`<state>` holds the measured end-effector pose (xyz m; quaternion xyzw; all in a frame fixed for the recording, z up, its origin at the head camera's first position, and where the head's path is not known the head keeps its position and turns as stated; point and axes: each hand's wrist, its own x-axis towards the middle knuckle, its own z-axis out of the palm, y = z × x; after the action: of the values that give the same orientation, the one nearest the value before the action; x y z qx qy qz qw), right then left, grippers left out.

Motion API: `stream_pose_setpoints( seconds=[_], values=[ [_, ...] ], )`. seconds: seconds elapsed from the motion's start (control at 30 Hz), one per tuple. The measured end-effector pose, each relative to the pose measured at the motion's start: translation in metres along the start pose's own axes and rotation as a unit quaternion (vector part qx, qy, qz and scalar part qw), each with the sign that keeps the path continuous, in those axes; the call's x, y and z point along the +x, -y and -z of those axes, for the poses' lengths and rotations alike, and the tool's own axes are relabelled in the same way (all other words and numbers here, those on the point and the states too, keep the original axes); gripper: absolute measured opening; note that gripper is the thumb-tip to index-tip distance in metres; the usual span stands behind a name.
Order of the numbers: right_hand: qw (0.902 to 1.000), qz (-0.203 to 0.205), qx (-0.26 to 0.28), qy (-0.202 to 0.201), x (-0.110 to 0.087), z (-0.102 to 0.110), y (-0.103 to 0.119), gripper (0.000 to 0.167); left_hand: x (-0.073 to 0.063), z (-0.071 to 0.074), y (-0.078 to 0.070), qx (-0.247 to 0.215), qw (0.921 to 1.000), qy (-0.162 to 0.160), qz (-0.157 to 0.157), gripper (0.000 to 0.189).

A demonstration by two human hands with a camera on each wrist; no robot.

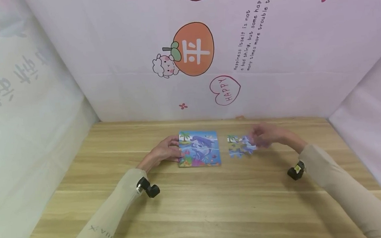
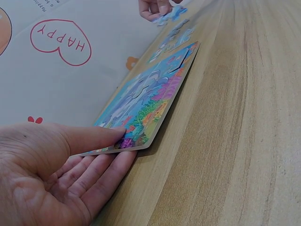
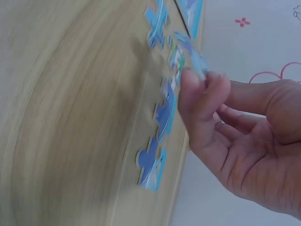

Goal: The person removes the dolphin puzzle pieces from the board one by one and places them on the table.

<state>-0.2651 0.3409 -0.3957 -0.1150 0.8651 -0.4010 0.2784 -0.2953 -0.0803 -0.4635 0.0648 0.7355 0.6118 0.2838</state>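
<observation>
A square jigsaw board (image 1: 201,159) with a dolphin picture lies toward the back of the table. My left hand (image 1: 166,149) holds its left edge, the thumb (image 2: 101,137) on the picture and the other fingers under the rim. In the left wrist view the near edge of the board is slightly raised. To its right, my right hand (image 1: 266,134) pinches a blue and purple jigsaw piece (image 3: 194,52) between thumb and fingertip, over the table. Beside that hand lie several interlocking jigsaw pieces (image 1: 235,148), some of them joined; the held piece is blurred.
A wooden table (image 1: 197,208) runs under both arms. Behind it stands a white printed sheet (image 1: 134,82) with a heart outline (image 1: 225,90), and more white cloth hangs at both sides. Each sleeve carries a small black wrist camera (image 1: 147,187).
</observation>
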Motion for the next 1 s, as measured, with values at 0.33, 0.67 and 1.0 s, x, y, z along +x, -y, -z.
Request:
stream_pose_setpoints(
  seconds=[0.33,0.67,1.0],
  values=[
    [0.9984,-0.042,-0.035,0.009,-0.014,-0.004,-0.011,0.010,0.002,-0.001,0.001,-0.001,1.0000,0.003,-0.007,0.082],
    [0.9973,-0.059,-0.035,-0.025,-0.007,-0.013,-0.011,0.013,-0.002,-0.001,-0.002,0.009,0.9999,0.001,-0.005,0.081],
    [0.9961,-0.073,-0.038,-0.032,-0.006,-0.016,-0.009,0.015,0.001,0.000,-0.001,-0.004,1.0000,0.001,-0.005,0.080]
  ],
)
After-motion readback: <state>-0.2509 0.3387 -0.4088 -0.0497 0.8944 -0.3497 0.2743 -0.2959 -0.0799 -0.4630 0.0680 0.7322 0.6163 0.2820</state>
